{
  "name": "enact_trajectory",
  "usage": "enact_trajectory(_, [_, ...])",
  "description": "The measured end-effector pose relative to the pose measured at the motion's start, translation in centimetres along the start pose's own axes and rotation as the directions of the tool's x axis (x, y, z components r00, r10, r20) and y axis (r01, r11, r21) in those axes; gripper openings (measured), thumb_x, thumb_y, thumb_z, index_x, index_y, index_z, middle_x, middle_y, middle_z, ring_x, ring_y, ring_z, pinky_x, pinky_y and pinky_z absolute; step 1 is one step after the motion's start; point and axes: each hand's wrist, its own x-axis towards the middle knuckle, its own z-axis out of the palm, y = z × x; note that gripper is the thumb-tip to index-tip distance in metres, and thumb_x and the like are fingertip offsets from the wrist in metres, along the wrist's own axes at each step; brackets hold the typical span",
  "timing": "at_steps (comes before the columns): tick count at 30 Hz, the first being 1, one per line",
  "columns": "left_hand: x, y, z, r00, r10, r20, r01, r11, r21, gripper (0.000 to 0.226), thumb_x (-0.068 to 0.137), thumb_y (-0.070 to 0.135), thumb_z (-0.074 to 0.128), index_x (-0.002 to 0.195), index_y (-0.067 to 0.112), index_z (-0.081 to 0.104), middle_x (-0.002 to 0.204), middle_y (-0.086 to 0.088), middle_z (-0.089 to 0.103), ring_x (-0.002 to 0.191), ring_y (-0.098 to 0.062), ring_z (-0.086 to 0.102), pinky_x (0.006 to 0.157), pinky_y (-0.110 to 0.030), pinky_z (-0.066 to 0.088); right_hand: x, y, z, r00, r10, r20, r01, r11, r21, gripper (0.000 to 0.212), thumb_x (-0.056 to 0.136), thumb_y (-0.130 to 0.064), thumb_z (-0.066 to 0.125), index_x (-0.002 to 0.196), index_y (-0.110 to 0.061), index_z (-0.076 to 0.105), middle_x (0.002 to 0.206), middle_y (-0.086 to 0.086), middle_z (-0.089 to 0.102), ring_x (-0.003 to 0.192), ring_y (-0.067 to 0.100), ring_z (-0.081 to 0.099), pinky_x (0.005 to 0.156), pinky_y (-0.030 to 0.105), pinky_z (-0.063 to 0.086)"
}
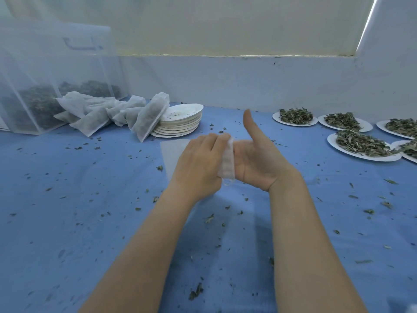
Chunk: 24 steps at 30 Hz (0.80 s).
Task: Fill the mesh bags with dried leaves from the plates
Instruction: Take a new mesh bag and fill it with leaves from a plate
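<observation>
In the middle of the blue table (67, 177), 2 bare hands meet above the cloth. The left hand (198, 163) curls its fingers around a small white mesh bag (228, 161) and grips it. The bag looks flat and stands up on its edge between the 2 hands. The right hand (259, 159) is open, with its palm facing the bag and its thumb sticking up. Its straight fingers go behind the bag, so I cannot tell if they reach inside it.

Far to the right sit white plates with dried leaves (361, 145) piled on them. I can see at least 4, close together, and one is cut off by the edge of the view.

At the back left is a stack of used plates (180, 118) with only crumbs on top. A filled bag (149, 118) leans against the stack. More filled bags (90, 111) lie in a heap beside it. Behind them stands a big see-through box (45, 86) with dark leaves inside.

Small bits of leaf (196, 290) are scattered all over the table.
</observation>
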Motion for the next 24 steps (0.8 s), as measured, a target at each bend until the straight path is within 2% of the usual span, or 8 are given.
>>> enact_trajectory(3, [-0.1,-1.4,-0.5,0.997,-0.070,-0.009,0.071,0.996,0.047,0.052,0.052,-0.011,0.063,0.103,-0.004,0.061,0.083,-0.017,0.061,0.070,-0.036,0.057,0.061,-0.037,0.045,0.9,-0.3,0.5,0.984,-0.031,-0.174,-0.013,0.969,-0.248,0.073,0.087,-0.065,0.037,0.115,-0.002,0.063,0.108,0.011,0.070,0.101,0.023,0.067,0.089,0.034,0.054])
enact_trajectory(6, [0.0,-4.0,-1.1,0.974,-0.215,0.067,0.208,0.973,0.099,0.053,0.058,-0.005,0.062,0.110,0.001,0.056,0.098,-0.015,0.060,0.086,-0.037,0.055,0.064,-0.032,0.034,2.0,-0.8,-0.2,0.875,-0.241,-0.421,-0.025,0.844,-0.536,0.038,0.089,-0.042,0.058,0.097,-0.007,0.070,0.088,0.008,0.074,0.083,0.020,0.071,0.080,0.032,0.058])
enact_trajectory(8, [0.1,-6.0,-1.0,0.936,-0.331,0.117,0.321,0.942,0.094,0.056,0.066,0.004,0.064,0.120,0.008,0.050,0.115,-0.009,0.056,0.102,-0.032,0.051,0.070,-0.030,0.031,2.7,-1.0,-1.4,0.738,-0.437,-0.515,-0.110,0.674,-0.731,0.018,0.089,-0.026,0.059,0.090,-0.013,0.072,0.080,-0.001,0.073,0.076,0.012,0.067,0.074,0.025,0.056])
enact_trajectory(10, [0.1,-7.6,-0.7,0.906,-0.390,0.166,0.386,0.921,0.057,0.056,0.069,0.008,0.065,0.122,0.012,0.048,0.121,-0.005,0.053,0.108,-0.028,0.048,0.074,-0.029,0.032,3.3,-0.7,-3.0,0.655,-0.560,-0.507,-0.281,0.443,-0.852,0.019,0.089,-0.022,0.054,0.099,-0.021,0.071,0.088,-0.007,0.069,0.078,0.007,0.059,0.070,0.017,0.044])
enact_trajectory(13, [0.6,-8.8,0.1,0.885,-0.407,0.227,0.418,0.908,-0.002,0.056,0.068,0.008,0.065,0.121,0.014,0.048,0.118,-0.004,0.053,0.108,-0.028,0.048,0.084,-0.034,0.040,3.6,0.4,-5.3,0.722,-0.502,-0.476,-0.426,0.220,-0.878,0.033,0.091,-0.034,0.054,0.121,-0.024,0.062,0.113,-0.003,0.062,0.097,0.011,0.053,0.079,0.020,0.035])
enact_trajectory(15, [1.0,-9.4,0.7,0.873,-0.403,0.275,0.430,0.902,-0.042,0.056,0.068,0.007,0.065,0.120,0.015,0.049,0.115,-0.003,0.053,0.107,-0.026,0.048,0.089,-0.040,0.041,3.6,1.0,-6.4,0.760,-0.447,-0.473,-0.431,0.198,-0.880,0.046,0.087,-0.047,0.057,0.129,-0.031,0.054,0.119,-0.002,0.055,0.105,0.012,0.049,0.083,0.023,0.032])
enact_trajectory(20, [1.2,-10.1,1.9,0.855,-0.378,0.354,0.415,0.909,-0.033,0.054,0.067,0.015,0.068,0.118,0.022,0.049,0.108,0.000,0.050,0.101,-0.025,0.049,0.081,-0.034,0.043,4.6,1.5,-6.8,0.806,-0.444,-0.392,-0.372,0.136,-0.918,0.055,0.075,-0.056,0.065,0.125,-0.041,0.048,0.105,-0.007,0.044,0.094,0.009,0.048,0.079,0.022,0.032])
enact_trajectory(24, [1.5,-11.1,1.5,0.892,-0.239,0.383,0.202,0.970,0.135,0.063,0.064,0.028,0.073,0.123,0.022,0.049,0.109,-0.002,0.051,0.102,-0.027,0.049,0.083,-0.034,0.038,5.5,1.5,-6.8,0.794,-0.496,-0.350,-0.375,0.052,-0.925,0.036,0.079,-0.044,0.067,0.113,-0.033,0.059,0.098,-0.005,0.047,0.087,0.010,0.045,0.070,0.019,0.031])
